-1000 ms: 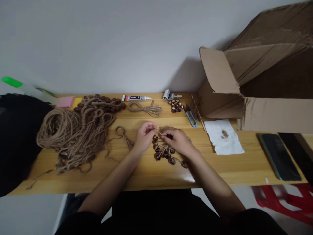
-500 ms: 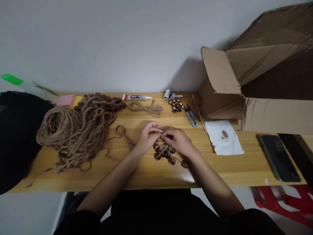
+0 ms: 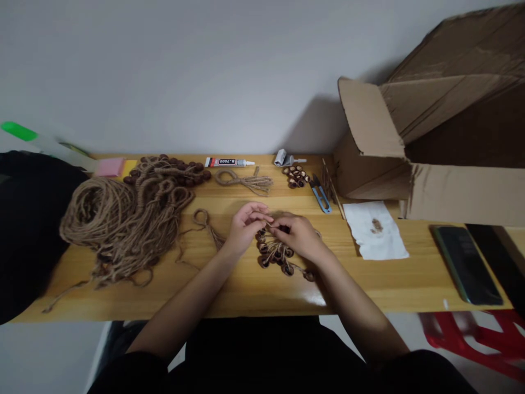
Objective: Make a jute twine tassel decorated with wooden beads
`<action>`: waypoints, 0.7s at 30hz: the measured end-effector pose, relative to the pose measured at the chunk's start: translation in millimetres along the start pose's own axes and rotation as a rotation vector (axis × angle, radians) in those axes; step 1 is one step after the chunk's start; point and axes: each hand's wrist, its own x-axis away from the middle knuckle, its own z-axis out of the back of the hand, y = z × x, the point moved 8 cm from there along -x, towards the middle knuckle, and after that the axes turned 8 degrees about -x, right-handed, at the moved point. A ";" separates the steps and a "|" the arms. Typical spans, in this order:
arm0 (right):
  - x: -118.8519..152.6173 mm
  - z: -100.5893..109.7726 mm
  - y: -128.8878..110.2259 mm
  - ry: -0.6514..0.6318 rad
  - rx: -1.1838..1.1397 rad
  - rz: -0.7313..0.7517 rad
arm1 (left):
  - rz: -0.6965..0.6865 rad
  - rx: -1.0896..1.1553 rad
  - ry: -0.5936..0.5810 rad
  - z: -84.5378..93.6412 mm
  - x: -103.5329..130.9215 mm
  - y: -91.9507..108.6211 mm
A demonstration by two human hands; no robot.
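Observation:
Above a cluster of dark brown shell halves on cords (image 3: 273, 256), my two hands meet fingertip to fingertip. My left hand (image 3: 245, 229) pinches the end of a thin piece of twine between thumb and fingers. From the other side my right hand (image 3: 298, 234) closes on the same twine, its fingers hiding most of it. The cords of the cluster run up under the right palm. Just left of my left hand lies a looped twine bundle (image 3: 208, 227), partly covered by the wrist.
A heap of twine (image 3: 135, 219) fills the table's left. Along the back are a glue tube (image 3: 229, 162), another twine bundle (image 3: 244, 181), loose shell halves (image 3: 296, 176) and blue thread snips (image 3: 320, 194). Rightward are a stained tissue (image 3: 377, 241), a cardboard box (image 3: 371, 175) and a phone (image 3: 465, 265).
My left hand has drawn slightly left and up, so a bit more twine shows between the fingertips. My right hand has barely moved.

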 end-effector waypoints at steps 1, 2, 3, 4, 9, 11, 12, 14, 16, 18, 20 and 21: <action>0.1 -0.2 -0.1 0.001 -0.011 0.012 | 0.001 0.012 0.012 1.0 0.0 0.3; 0.1 -0.4 -0.1 0.003 -0.020 0.020 | -0.001 0.023 0.024 2.1 0.0 0.7; 0.2 -0.7 -0.1 0.002 -0.026 0.025 | -0.004 0.031 0.035 3.2 -0.1 1.3; 0.3 -0.9 0.0 0.001 -0.027 0.027 | -0.010 0.034 0.046 4.3 -0.1 1.8; 0.5 -0.5 -1.3 -0.003 0.001 0.025 | -0.094 -0.110 0.117 12.0 0.0 5.7; 0.5 -0.2 -2.1 -0.002 0.007 0.028 | -0.165 -0.239 0.151 14.8 0.8 9.9; 0.5 -0.2 -2.3 -0.001 0.005 0.030 | -0.203 -0.313 0.158 14.9 1.6 12.4; 0.4 -0.1 -2.7 0.004 0.001 0.035 | -0.265 -0.459 0.144 12.5 3.3 16.5; 0.3 -0.1 -3.0 0.005 -0.001 0.040 | -0.299 -0.579 0.101 7.7 4.8 18.4; 0.3 0.0 -3.3 0.002 -0.005 0.044 | -0.326 -0.664 0.047 2.2 6.4 19.5; 0.3 0.2 -3.8 -0.003 -0.006 0.047 | -0.358 -0.721 -0.015 -4.0 7.8 20.4; 0.3 0.4 -4.1 -0.004 -0.005 0.048 | -0.373 -0.737 -0.044 -6.7 8.5 20.6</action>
